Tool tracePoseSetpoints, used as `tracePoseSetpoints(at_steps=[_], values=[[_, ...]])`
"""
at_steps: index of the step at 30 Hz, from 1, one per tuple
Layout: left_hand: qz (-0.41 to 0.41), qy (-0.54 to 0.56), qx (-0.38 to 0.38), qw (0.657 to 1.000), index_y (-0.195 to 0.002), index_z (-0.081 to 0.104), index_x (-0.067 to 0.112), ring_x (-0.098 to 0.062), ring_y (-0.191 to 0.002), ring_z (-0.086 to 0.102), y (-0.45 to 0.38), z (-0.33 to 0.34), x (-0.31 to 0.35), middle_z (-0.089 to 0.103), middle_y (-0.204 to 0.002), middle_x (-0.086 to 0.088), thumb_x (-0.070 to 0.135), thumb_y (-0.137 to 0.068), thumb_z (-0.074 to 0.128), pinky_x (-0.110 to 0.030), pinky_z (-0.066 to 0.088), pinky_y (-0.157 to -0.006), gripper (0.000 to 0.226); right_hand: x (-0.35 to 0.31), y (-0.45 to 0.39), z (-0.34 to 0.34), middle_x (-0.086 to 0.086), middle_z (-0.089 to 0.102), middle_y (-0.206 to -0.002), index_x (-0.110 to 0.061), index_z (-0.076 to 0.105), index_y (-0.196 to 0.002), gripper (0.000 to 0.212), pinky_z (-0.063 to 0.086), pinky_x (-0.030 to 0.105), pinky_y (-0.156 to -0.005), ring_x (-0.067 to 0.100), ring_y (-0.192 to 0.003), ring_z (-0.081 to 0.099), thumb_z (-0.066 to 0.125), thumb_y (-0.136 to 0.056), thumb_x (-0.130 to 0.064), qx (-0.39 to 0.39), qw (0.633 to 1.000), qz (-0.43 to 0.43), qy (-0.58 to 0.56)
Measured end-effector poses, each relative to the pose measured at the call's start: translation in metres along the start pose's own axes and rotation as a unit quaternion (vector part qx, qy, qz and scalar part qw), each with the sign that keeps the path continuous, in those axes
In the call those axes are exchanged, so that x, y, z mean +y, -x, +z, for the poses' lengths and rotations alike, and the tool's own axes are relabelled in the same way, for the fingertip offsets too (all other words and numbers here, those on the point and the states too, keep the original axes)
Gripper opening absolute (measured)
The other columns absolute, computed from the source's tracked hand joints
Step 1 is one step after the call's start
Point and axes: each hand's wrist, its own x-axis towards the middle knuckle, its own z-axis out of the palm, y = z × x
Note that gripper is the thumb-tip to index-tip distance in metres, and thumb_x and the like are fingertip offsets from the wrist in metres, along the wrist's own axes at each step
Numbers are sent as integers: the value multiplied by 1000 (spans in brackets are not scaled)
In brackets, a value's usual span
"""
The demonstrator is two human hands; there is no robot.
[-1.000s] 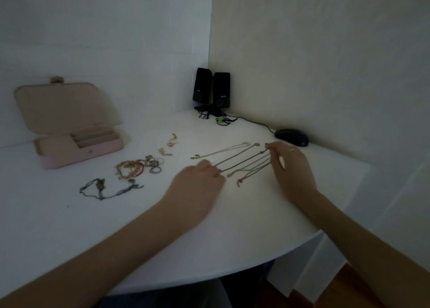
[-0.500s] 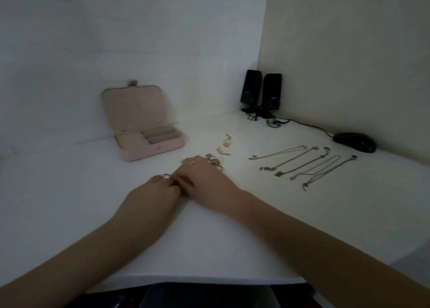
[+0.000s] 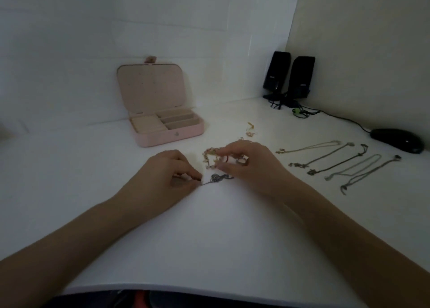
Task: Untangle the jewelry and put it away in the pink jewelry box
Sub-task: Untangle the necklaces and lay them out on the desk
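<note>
Head view, read from the left with the pink jewelry box (image 3: 171, 137) as the landmark: the box sits open on the white table (image 3: 93, 191), lid propped back against the wall, and its compartments look bare, so by my reading nothing has been put away yet. In front of the box and a little to its right, the left hand (image 3: 162, 175) has its fingers (image 3: 194, 175) curled, pinching one end of a dark chain (image 3: 217, 178) that lies bunched between the two hands. Just right of that, the right hand (image 3: 251, 165) rests over a tangled cluster of gold and red bracelets (image 3: 210, 156), its fingers bent and seemingly picking at the strands, though I cannot tell exactly which strand they hold. Behind that hand, to the right of the box, a few small gold earrings (image 3: 250, 129) lie loose. Farther right, well apart from the box, five necklaces (image 3: 337, 163) lie stretched out side by side, separate from one another; that part of the untangling looks finished. At the far right are two black speakers (image 3: 289, 77) and a black computer mouse (image 3: 398, 140). Judged from this, sorting is partly done: the dark chain and the cluster remain to be freed, and every piece still has to go into the box.
</note>
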Motion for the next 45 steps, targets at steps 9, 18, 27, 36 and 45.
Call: tracePoseSetpoints(at_steps=[9,18,27,36,45], values=[[31,-40,9,999,-76,62,19,-5,-72,54,0,2,1,58,-78,7,14,-81,67,-7,40,-67,9,-6,4,3,-16,52,-67,-17,68,-90,11,38,6,-59,-3,-58,49,67,-80,-11,-48,996,-47,54],[94,-37,-34,994,-116,63,19,-3,-98,51,0,3,5,63,-111,9,41,-88,40,-6,36,-83,43,-4,6,9,-5,62,-93,-19,61,-97,29,42,22,-72,8,-80,54,49,-82,2,-28,995,-74,68],[36,-53,-199,978,-145,30,28,-7,-140,25,-43,15,-9,29,-153,9,67,-82,12,-33,18,-117,76,8,-4,-17,5,56,-134,-18,51,-132,47,33,25,-106,19,-124,50,39,-90,-2,43,994,45,89],[-16,17,-190,981,-148,23,26,-5,-142,16,-60,25,-7,21,-155,9,54,-94,28,-29,10,-118,60,13,-14,0,4,14,-158,-20,9,-151,52,2,32,-117,13,-146,7,22,-103,-36,-113,979,75,152],[-33,53,-256,965,-82,66,36,1,-69,48,-50,-18,-12,56,-82,21,54,-52,83,-10,39,-64,40,-10,5,-9,-14,52,-98,-29,62,-100,33,36,24,-85,6,-99,42,73,-73,-45,-101,991,-12,89]])
